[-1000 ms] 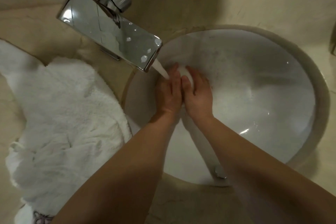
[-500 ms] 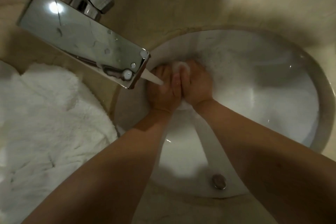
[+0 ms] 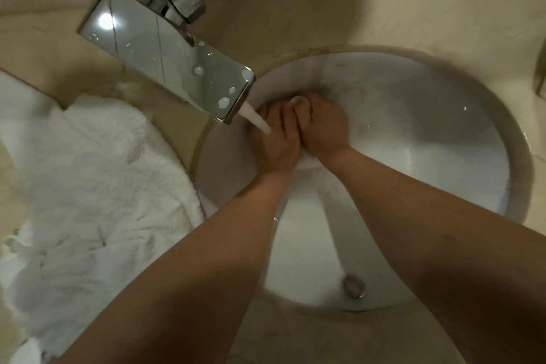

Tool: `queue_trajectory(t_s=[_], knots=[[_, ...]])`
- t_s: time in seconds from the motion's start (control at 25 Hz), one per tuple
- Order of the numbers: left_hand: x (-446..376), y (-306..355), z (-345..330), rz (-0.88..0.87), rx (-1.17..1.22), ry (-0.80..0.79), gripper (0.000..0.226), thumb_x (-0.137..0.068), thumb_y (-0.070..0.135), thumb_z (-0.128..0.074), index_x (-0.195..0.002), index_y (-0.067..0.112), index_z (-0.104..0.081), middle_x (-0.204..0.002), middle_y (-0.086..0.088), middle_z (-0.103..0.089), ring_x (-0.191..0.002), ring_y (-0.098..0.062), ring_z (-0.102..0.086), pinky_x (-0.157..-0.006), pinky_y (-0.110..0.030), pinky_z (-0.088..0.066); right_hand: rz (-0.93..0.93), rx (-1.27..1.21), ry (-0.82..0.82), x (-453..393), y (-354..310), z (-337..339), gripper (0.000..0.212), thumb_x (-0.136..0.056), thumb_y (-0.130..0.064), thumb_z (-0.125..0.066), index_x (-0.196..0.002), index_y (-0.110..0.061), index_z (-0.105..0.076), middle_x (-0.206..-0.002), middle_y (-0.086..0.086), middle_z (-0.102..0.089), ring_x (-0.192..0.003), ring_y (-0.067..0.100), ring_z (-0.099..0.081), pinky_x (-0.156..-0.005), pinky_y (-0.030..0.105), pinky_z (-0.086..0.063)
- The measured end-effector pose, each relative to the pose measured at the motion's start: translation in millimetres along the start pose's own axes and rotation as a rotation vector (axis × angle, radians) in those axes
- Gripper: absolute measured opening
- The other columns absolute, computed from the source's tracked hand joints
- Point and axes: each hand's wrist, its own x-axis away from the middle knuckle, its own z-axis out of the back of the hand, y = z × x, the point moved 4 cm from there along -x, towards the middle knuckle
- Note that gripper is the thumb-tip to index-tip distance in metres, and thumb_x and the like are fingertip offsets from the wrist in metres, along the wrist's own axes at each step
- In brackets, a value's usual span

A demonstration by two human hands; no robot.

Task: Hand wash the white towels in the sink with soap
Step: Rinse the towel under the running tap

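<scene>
Towel pile (image 3: 88, 186): white, fluffy, lay heaped on the beige stone surface (image 3: 339, 15) at far left, its right edge reaching the sink rim.
Faucet (image 3: 165, 59): flat chrome spout, angled down to the right, droplets on its top face; outlet stood over the sink's left side.
Water stream (image 3: 255, 120): ran from the spout end onto the back of the left hand.
Left hand (image 3: 276, 139): inside the sink, fingers curled around a small white item, pressed against the right hand.
Held item (image 3: 300, 103): white; only a small part showed between the two hands, and more white below the wrists. Whether cloth or soap could not be told.
Right hand (image 3: 323, 124): fingers curled, gripping the same white item, knuckles up.
Sink (image 3: 443, 115): round white basin set under the surface; drain plug (image 3: 353, 285) sat at the near side.
</scene>
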Motion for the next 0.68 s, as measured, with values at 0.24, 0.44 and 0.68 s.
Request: queue_trajectory(t_s=[0.24,0.44,0.68], knots=[[5,3,31,0.676,0.344,-0.232,0.031,-0.095,0.037,-0.065,-0.066,0.026,-0.057,-0.062,0.014,-0.060,-0.055,0.014,-0.055,-0.061,-0.019,-0.044,-0.251,-0.288,0.017,28,-9,25,0.029,-0.092,-0.030,-0.039,-0.067,-0.020,-0.048,-0.060,-0.004,-0.052,-0.057,0.014,-0.049,-0.058,0.030,-0.034],[1,15,53,0.626,0.383,-0.166,0.028,-0.096,0.035,-0.064,-0.092,0.007,-0.069,-0.089,-0.010,-0.071,-0.073,-0.021,-0.065,-0.060,-0.010,-0.045,-0.369,-0.496,0.118,41,-27,22,0.027,-0.094,-0.030,-0.042,-0.068,-0.026,-0.045,-0.072,-0.013,-0.050,-0.075,0.004,-0.049,-0.070,0.024,-0.037],[2,24,66,0.356,0.060,0.182,0.038,-0.087,0.050,-0.064,-0.094,0.014,-0.076,-0.094,-0.002,-0.076,-0.088,-0.010,-0.068,-0.078,-0.017,-0.046,-0.450,-0.488,-0.006,43,-48,21,0.027,-0.104,-0.041,-0.037,-0.103,-0.024,-0.058,-0.096,-0.004,-0.066,-0.090,0.015,-0.062,-0.075,0.030,-0.044]])
